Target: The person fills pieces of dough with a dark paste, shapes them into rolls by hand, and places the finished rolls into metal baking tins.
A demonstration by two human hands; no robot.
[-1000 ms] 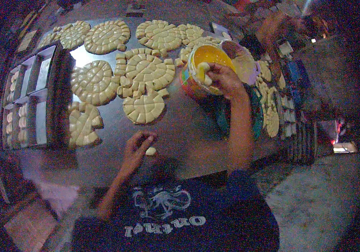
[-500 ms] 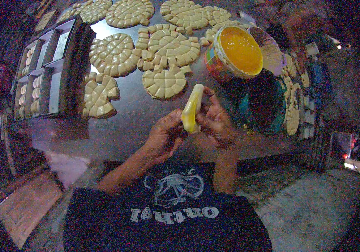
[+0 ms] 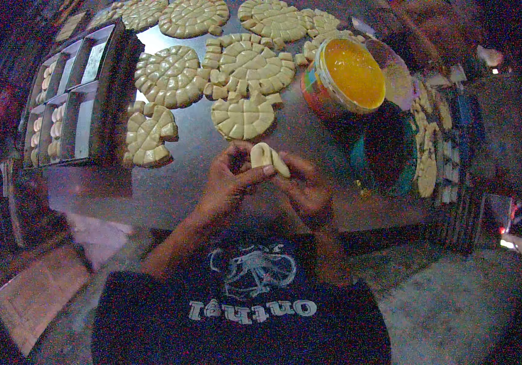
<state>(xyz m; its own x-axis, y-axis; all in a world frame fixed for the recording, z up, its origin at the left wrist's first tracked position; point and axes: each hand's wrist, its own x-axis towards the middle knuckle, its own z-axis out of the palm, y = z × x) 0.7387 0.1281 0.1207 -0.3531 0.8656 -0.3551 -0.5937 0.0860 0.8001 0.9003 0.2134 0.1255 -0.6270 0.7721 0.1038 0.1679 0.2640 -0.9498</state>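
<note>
A pale piece of dough point(image 3: 269, 159), folded over on itself, is held up between my two hands above the near part of the table. My left hand point(image 3: 232, 182) pinches it from the left, thumb along its lower edge. From the right, my right hand point(image 3: 307, 185) grips the other side with thumb and fingers. Just beyond my hands lies a scored round of dough point(image 3: 243, 117). To the right stands a tub of orange-yellow filling point(image 3: 350, 72), with a dark teal bucket point(image 3: 386, 152) nearer to me.
Several scored dough rounds point(image 3: 173, 76) cover the dark table point(image 3: 194, 176). A divided box point(image 3: 69, 97) at the left holds small dough pieces in some compartments. More dough pieces point(image 3: 429, 158) lie at the right beyond the bucket.
The dough, stretched upright with yellow filling showing, is now folded over and pale on the outside. Both hands have shifted around it, and the view has moved slightly.
</note>
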